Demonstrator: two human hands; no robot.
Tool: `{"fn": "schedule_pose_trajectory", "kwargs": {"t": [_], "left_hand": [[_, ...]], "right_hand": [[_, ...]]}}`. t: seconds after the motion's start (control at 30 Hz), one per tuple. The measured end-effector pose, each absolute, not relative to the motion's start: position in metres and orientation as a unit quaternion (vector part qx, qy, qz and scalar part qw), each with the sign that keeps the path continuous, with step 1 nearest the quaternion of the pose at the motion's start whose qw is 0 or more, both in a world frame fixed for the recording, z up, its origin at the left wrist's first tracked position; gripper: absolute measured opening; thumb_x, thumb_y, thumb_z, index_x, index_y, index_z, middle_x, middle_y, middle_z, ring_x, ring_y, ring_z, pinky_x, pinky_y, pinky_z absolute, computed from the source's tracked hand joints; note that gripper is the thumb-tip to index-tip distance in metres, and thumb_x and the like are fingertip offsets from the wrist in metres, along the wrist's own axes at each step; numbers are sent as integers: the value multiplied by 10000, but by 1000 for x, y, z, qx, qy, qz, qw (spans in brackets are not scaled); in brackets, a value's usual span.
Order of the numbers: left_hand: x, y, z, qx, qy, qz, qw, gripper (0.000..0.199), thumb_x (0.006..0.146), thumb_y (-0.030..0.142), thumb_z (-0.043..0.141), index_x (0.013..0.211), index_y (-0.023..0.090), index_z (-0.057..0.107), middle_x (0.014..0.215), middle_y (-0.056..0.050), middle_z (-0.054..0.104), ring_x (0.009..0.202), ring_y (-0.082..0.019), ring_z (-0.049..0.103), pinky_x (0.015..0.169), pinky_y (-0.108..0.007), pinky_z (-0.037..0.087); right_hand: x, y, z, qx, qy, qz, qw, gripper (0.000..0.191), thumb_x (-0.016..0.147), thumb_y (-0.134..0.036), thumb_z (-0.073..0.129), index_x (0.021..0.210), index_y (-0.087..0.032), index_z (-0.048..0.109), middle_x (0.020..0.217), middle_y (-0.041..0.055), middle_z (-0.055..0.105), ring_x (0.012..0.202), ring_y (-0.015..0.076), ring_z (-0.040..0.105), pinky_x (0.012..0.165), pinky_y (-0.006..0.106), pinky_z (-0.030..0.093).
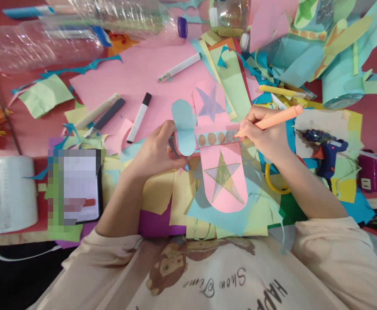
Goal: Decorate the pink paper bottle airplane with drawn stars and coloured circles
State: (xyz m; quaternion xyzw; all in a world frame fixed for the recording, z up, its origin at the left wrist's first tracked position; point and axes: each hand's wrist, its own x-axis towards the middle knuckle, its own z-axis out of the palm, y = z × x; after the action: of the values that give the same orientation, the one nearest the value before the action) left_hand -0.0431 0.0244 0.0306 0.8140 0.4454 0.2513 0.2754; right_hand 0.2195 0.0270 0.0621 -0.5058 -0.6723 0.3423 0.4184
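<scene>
In my right hand [266, 133] is an orange marker [280, 117], its tip at the right end of a light blue strip [216, 138] with a row of brown-orange circles. That strip crosses the middle of a pink paper craft [225, 191], which has a purple star above it and a green-and-purple star on its rounded lower end. My left hand [154, 148] grips the craft's left side, beside a light blue rounded paper piece [184, 129]. What lies under the left fingers is partly hidden.
Markers, including a black-capped one [139, 117], lie on pink paper [127, 77]. Plastic bottles [40, 45] line the back. A glue gun [327, 150] and yellow-handled scissors [274, 181] are at right. A phone [81, 185] and a white device [9, 193] sit at left.
</scene>
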Motion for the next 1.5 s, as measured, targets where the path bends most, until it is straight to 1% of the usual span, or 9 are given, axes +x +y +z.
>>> {"fn": "schedule_pose_trajectory", "kwargs": {"t": [0.17,0.37,0.57,0.73,0.83,1.03,1.2,1.4,1.5], "left_hand": [[-42,25,30,821,427,267,267,383,672,256,698,944,214,431,811,17,527,666,-128,538,560,-256,437],[-42,25,29,822,433,263,259,399,646,240,691,926,239,406,804,34,515,657,-130,541,550,-252,427],[-41,25,31,824,422,272,262,380,667,246,670,935,244,400,802,30,506,642,-130,533,522,-252,417],[-42,25,30,816,443,258,268,402,658,282,693,942,250,410,830,17,529,676,-149,549,553,-274,441],[-42,24,30,817,435,262,274,395,665,287,695,932,243,408,820,17,523,661,-142,545,541,-268,437],[-41,24,32,814,444,257,271,385,652,267,676,932,247,412,822,24,510,661,-133,533,521,-253,420],[-41,24,32,812,452,253,268,376,648,281,659,933,231,419,810,29,506,667,-127,525,527,-248,418],[-42,24,30,815,440,262,271,406,657,278,690,962,242,425,838,24,522,672,-128,543,530,-249,426],[-41,25,31,816,436,267,270,404,659,267,692,962,241,425,829,24,518,658,-123,536,516,-245,420]], "right_hand": [[219,27,60,-518,-666,338,417,375,838,-191,582,531,-223,367,474,-39,417,468,89,501,416,267,416],[218,27,58,-522,-662,337,419,382,855,-226,578,550,-226,348,492,-36,412,498,102,517,475,296,472],[218,27,57,-522,-669,322,421,377,851,-262,596,555,-229,364,508,-36,428,536,116,539,469,292,428],[216,26,58,-529,-669,310,420,410,841,-366,620,552,-232,362,497,-42,433,505,110,499,452,285,397],[216,26,60,-525,-670,316,420,417,831,-380,625,544,-229,364,496,-41,428,508,110,496,462,285,391],[215,25,63,-521,-680,315,408,435,820,-333,634,524,-220,336,472,-49,391,460,91,418,434,278,315],[216,25,63,-507,-688,315,412,405,805,-252,619,521,-216,333,468,-55,404,456,87,428,436,264,334],[217,25,62,-508,-692,320,400,376,779,-217,608,517,-220,339,467,-51,420,460,94,434,422,263,337],[218,24,61,-509,-689,337,391,364,761,-205,615,516,-225,346,477,-45,438,477,100,466,419,259,362]]}}
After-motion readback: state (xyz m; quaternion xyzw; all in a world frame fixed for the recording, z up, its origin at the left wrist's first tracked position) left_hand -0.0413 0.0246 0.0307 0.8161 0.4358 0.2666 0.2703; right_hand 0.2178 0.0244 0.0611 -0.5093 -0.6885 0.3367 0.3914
